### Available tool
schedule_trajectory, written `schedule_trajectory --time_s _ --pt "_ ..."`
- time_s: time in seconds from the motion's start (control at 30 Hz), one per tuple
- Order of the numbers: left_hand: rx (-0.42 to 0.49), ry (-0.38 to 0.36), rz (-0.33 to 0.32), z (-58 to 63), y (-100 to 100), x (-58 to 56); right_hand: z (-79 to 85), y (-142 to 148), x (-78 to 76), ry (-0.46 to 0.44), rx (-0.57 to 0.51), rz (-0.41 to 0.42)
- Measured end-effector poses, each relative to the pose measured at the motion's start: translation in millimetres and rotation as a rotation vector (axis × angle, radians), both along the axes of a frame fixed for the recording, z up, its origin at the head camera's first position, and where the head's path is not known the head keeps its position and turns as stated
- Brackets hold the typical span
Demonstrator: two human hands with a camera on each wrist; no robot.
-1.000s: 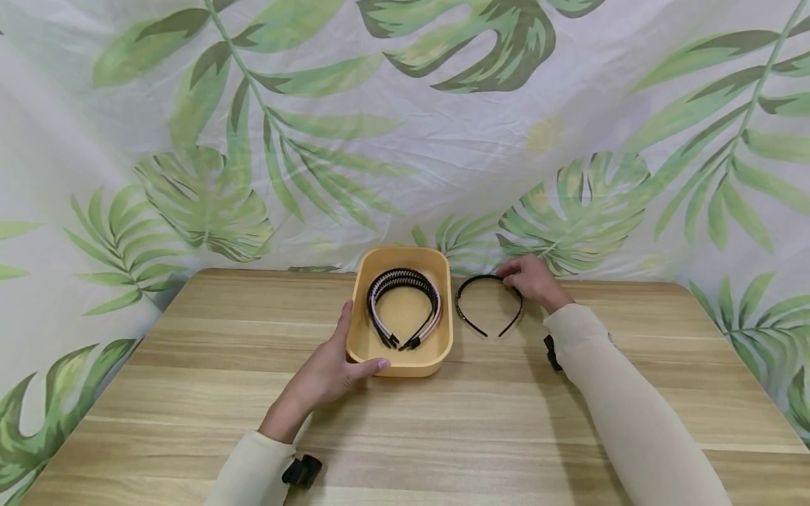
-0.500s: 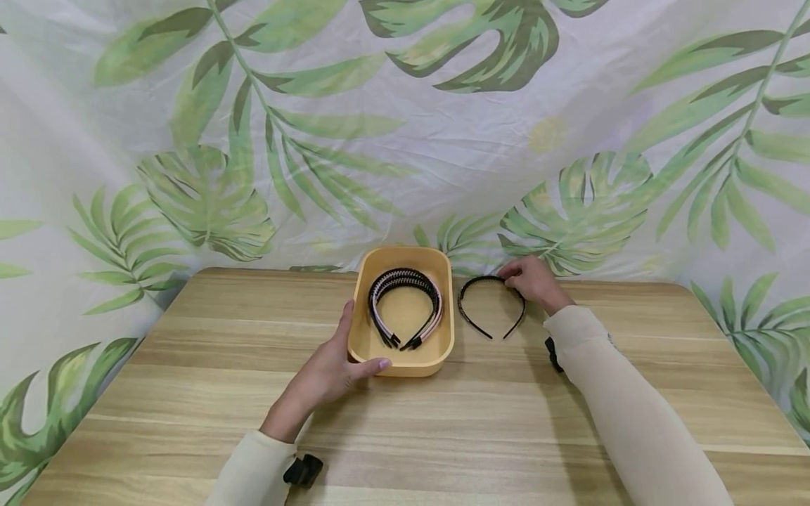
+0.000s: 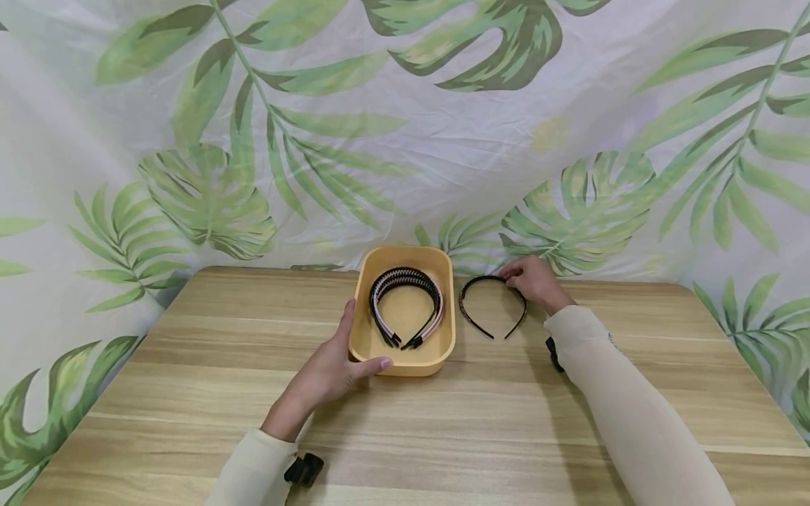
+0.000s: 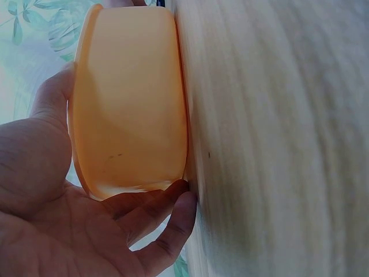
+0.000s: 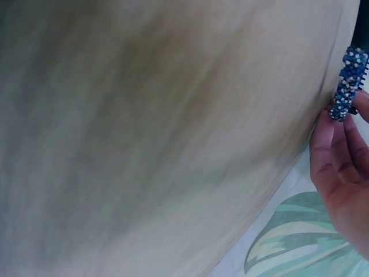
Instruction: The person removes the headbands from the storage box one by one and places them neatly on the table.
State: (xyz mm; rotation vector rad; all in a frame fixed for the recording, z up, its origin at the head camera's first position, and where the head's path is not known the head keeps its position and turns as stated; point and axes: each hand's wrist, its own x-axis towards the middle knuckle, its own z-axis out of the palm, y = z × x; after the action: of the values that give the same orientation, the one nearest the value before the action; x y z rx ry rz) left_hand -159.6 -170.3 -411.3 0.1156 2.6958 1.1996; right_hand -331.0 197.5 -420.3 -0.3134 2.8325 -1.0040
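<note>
A yellow-orange bin (image 3: 448, 337) with rounded corners stands near the back of the table. Inside lie several headbands (image 3: 405, 280), black and pale pink, nested together with their tips toward the front. My left hand (image 3: 325, 365) grips the bin at its front left corner, thumb over the rim; the left wrist view shows its fingers curled along the bin's wall (image 4: 132, 104). Right of the bin is a single dark headband (image 3: 466, 309), its open end facing me. My right hand (image 3: 533, 281) pinches its upper right curve. Up close, this headband (image 5: 349, 83) shows a dark surface with pale sparkling specks.
The wooden table (image 3: 443, 436) reaches back to a hanging cloth (image 3: 443, 161) printed with green leaves. The table's back edge runs just behind the bin and the right hand. Black wrist devices (image 3: 304, 469) sit at both sleeves.
The single headband's tips have swung slightly to the right beneath the right hand's pinch. The whole view has shifted a little; the left hand keeps its grip on the bin.
</note>
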Motion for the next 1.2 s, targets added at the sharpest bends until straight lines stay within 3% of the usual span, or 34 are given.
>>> schedule_trajectory --time_s 1.2 --pt "-0.002 -0.014 0.014 0.4 0.3 0.3 1.3 -3.1 2.3 0.03 0.025 -0.005"
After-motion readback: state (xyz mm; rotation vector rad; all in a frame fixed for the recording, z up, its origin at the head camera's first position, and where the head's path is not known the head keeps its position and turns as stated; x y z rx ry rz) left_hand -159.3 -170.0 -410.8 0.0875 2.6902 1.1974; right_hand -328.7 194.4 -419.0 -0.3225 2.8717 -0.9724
